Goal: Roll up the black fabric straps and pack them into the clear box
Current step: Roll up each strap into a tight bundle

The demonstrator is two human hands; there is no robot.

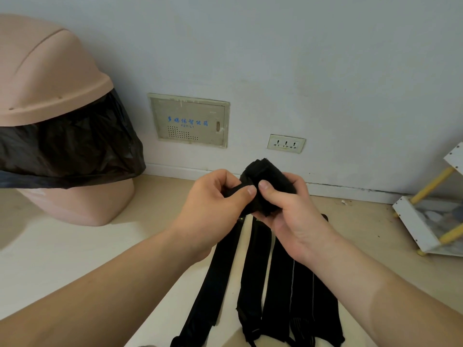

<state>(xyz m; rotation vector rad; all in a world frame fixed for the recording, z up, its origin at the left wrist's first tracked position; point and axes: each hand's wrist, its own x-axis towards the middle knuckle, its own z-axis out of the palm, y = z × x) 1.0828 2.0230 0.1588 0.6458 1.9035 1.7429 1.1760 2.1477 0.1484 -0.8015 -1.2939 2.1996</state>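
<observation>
**Q:** Where is the strap being worked?

**A:** The roll (265,171) is held up, above the loose straps (253,271). The right hand (288,209) is clamped on it, fingers curled behind and thumb on its near face.

**Q:** And the left hand (213,204)?

**A:** It pinches the free end (235,190) just left of the roll, with the two thumb tips almost touching.

**Q:** Which relation governs the next wrap?

**A:** The free end lies to the left and near side of the roll, so the left hand probably feeds while the right hand turns. The loose straps run near to far, side by side, directly below both hands. Whether the leftmost one is this roll's tail cannot be told. The clear box is not in view.
</observation>
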